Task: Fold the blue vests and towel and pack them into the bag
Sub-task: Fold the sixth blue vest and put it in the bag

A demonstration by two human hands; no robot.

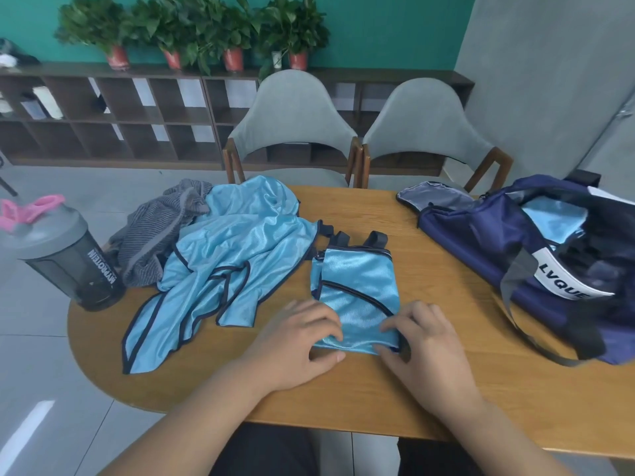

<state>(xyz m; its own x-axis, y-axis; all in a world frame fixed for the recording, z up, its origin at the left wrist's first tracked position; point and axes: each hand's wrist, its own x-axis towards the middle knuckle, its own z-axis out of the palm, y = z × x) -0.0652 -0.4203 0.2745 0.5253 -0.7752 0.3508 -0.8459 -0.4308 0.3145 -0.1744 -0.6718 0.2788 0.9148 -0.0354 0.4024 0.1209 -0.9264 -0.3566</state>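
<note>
table [446,400], left hand [299,345], right hand [427,345] pinch vest [357,280]

My left hand [299,341] and right hand [426,341] each pinch the near edge of the folded vest [357,290], which lies flat on the table [412,389]. To its left, an unfolded vest [233,255] lies crumpled, overlapping the grey towel [154,238]. The open bag [488,249] sits at the table's right end, with blue fabric visible inside.
</note>
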